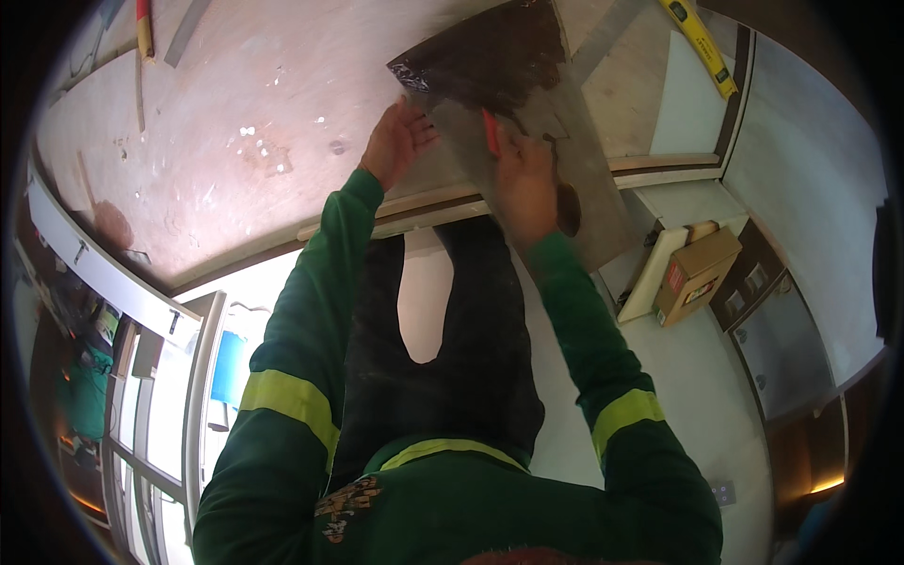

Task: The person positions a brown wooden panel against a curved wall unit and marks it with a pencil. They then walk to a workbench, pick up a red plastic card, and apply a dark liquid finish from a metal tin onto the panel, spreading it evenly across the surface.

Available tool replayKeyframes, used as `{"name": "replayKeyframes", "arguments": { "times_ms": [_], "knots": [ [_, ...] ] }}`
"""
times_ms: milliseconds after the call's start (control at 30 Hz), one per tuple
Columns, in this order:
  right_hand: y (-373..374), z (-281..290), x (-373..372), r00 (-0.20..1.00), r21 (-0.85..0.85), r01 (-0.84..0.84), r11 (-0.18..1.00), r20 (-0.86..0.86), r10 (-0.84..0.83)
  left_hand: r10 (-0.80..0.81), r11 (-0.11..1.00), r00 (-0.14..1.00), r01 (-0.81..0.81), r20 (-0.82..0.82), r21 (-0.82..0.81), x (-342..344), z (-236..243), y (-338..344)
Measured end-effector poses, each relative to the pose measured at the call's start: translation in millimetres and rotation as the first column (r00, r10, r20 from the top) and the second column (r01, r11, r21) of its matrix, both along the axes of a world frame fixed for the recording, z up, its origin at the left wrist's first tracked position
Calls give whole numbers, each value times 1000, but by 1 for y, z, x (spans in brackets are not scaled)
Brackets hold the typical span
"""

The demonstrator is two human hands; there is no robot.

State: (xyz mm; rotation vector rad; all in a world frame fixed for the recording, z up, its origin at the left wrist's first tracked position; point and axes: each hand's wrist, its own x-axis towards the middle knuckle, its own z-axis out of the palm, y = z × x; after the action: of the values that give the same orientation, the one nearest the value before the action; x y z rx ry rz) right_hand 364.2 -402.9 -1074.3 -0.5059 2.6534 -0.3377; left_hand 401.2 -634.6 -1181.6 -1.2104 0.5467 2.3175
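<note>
A long grey-brown sheet [541, 122], coated dark and glossy brown over its far part, lies across the edge of the pale workbench [311, 75]. My right hand [525, 179] is closed on a small flat red tool [491, 132] over the middle of the sheet; its working end is too small to make out. My left hand [400, 141] is beside the sheet's left edge, fingers stretched out, with nothing visible in it. Whether its fingertips touch the sheet, I cannot tell. A dark brown patch [568, 207] shows on the sheet just right of my right wrist.
A yellow spirit level [702, 52] lies at the far right of the bench, over a white sheet [687, 104]. A red-handled tool [144, 28] is at the far left. Below the bench on the right stands a cardboard box [697, 273]. A blue container [229, 367] is at the left.
</note>
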Motion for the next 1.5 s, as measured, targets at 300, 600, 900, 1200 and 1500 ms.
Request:
{"name": "replayKeyframes", "arguments": {
  "times_ms": [300, 600, 900, 1200, 1500],
  "knots": [
    [-7, -16, 66, 995, -48, -84, 995, 57, 86, 3, 980, 977, 39, -212, 194, -1, -1, -6],
    [-57, 3, -101, 974, -203, -197, 959, -156, 166, 157, 987, 978, -161, -139, -19, 5, 12, -4],
    [-103, -40, -87, 985, -231, -144, 962, -122, 119, 139, 990, 973, -142, -182, -5, -23, 21, -26],
    [-124, -32, -89, 989, -305, -139, 942, 0, 146, 129, 991, 971, -120, -202, 53, -26, 23, -31],
    [-100, -8, -80, 952, -521, 16, 853, 269, 146, 194, 961, 959, -144, -208, 235, -17, 14, -40]
  ]
}}
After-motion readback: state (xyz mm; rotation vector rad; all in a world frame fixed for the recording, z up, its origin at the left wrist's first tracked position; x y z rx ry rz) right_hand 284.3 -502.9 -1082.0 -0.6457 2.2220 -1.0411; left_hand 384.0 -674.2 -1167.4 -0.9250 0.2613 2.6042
